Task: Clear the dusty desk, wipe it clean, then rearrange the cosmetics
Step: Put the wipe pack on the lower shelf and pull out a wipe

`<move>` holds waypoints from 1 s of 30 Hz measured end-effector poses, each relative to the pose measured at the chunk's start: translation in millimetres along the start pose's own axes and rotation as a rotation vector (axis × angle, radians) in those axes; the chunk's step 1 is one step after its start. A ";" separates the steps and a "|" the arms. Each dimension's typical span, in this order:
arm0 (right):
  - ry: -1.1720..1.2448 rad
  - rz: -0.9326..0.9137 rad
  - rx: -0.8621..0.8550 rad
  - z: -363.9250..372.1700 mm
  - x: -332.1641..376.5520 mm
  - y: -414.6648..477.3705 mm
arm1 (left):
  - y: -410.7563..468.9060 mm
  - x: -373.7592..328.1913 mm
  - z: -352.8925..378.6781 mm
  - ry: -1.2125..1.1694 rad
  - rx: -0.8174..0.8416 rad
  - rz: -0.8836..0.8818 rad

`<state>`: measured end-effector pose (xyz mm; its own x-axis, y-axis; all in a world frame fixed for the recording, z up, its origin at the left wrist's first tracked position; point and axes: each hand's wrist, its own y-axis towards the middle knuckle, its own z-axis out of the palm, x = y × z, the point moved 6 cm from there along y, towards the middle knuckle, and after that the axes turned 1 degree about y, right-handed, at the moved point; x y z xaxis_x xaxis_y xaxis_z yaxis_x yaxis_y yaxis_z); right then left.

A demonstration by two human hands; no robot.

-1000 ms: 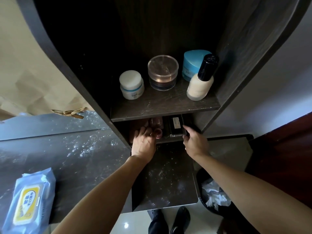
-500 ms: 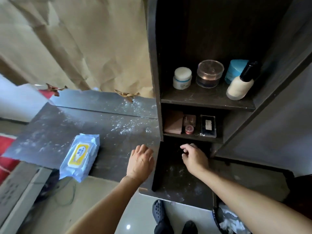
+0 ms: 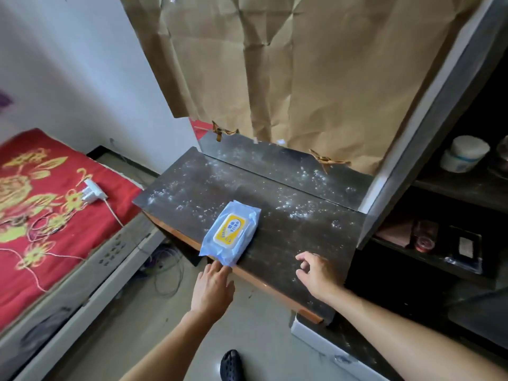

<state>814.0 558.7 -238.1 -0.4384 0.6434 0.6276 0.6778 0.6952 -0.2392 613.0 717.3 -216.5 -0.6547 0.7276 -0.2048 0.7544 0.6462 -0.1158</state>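
Note:
A dark desk top (image 3: 275,204) is speckled with white dust. On its near edge lies a blue pack of wet wipes (image 3: 231,232) with a yellow lid. My left hand (image 3: 213,287) reaches toward the pack's near corner with straight fingers, its fingertips at the wrapper's edge. My right hand (image 3: 319,273) hovers over the desk's near right part, fingers loosely curled and holding nothing. At the right, a dark shelf unit holds cosmetics: a white jar (image 3: 464,154) on the upper shelf, a small red pot (image 3: 424,244) and a black compact (image 3: 464,247) on the lower one.
Crumpled brown paper (image 3: 288,64) hangs behind the desk. A bed with a red embroidered cover (image 3: 49,193) stands at the left, with a white charger (image 3: 92,192) and cord on it. Cables lie on the floor under the desk. My black shoe (image 3: 232,365) shows at the bottom.
Both hands have left the lower shelf and moved left across the desk. The view swung left, the left hand now reaches the wipes pack.

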 end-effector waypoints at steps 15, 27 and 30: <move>-0.173 0.064 0.026 87.4 122.9 85.4 | 79.6 132.7 1.2 -0.301 0.159 -0.204; -0.196 0.162 0.193 91.6 109.6 208.4 | 111.6 128.5 59.1 -0.972 0.402 -0.756; -0.092 0.220 0.245 103.6 103.7 219.1 | 113.8 122.7 62.1 -1.163 0.356 -0.848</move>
<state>855.9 811.0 -302.2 -0.3562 0.8048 0.4747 0.6046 0.5859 -0.5396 621.4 865.8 -315.2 -0.6200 -0.5277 -0.5806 0.2603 0.5598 -0.7867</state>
